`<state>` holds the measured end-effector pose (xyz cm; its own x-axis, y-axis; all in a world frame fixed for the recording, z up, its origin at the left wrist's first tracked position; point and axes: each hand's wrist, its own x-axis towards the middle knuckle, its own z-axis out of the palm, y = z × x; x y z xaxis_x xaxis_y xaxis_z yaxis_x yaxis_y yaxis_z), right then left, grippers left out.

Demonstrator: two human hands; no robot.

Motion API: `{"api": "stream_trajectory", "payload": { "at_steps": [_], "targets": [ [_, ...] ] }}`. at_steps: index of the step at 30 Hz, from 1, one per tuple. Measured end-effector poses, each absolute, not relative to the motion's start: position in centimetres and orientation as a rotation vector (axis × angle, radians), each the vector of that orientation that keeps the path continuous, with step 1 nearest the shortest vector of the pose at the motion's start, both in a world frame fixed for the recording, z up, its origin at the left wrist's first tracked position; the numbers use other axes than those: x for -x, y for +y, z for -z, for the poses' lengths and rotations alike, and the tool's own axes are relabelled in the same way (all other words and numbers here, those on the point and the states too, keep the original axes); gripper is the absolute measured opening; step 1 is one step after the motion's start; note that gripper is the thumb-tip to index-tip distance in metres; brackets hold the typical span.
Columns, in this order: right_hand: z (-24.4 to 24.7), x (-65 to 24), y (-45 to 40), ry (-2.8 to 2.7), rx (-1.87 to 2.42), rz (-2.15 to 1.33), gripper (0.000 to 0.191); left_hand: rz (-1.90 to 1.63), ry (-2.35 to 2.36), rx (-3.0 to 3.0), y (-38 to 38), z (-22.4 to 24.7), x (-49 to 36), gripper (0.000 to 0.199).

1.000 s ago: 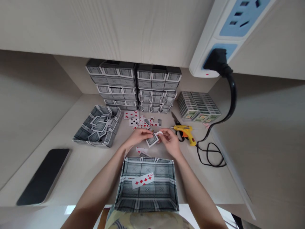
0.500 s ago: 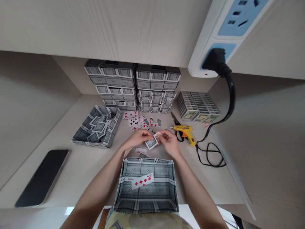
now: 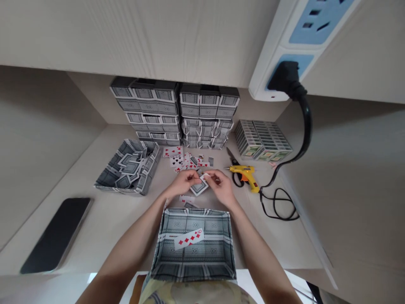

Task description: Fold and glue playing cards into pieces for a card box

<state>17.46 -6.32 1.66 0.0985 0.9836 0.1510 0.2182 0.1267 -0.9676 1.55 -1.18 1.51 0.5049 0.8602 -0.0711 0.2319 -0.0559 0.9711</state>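
Note:
Between my two hands is a playing card (image 3: pixel 198 189), its patterned grey back facing up. My left hand (image 3: pixel 183 183) pinches its left side, and my right hand (image 3: pixel 222 185) grips its upper right corner, where a white part shows. Closer to me stands an open box made of playing cards (image 3: pixel 195 215), with a cut strip of a diamond card (image 3: pixel 189 239) lying inside. Cut card pieces (image 3: pixel 187 199) lie between the hands and this box. Beyond my fingers more loose cards and scraps (image 3: pixel 191 161) are spread on the desk.
At left, a card-built tray (image 3: pixel 100 182) holds folded card pieces, and a black phone (image 3: pixel 57 236) lies nearer. Stacked card boxes (image 3: pixel 177 112) stand at the back. To the right are a yellow glue gun (image 3: pixel 245 172), scissors (image 3: pixel 236 179), packed decks (image 3: pixel 262 141) and a looping cable (image 3: pixel 280 217).
The card between my hands has shifted slightly left and turned a little. My right fingers now cover its upper right corner. The box and tools stay put.

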Motion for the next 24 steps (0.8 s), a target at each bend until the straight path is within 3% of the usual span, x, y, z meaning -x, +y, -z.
{"api": "stream_trajectory", "payload": {
  "at_steps": [11, 24],
  "targets": [
    [-0.2, -17.3, -6.3, -1.212, 1.243, -1.445, 0.032, -0.730, 0.938, -1.783, -1.8, -1.5, -2.3, 0.029],
    [0.2, -16.9, -5.9, -1.045, 1.068, -1.540, 0.027, -0.757, 0.920, -1.634, -2.0, -0.8, -2.8, 0.040]
  ]
}}
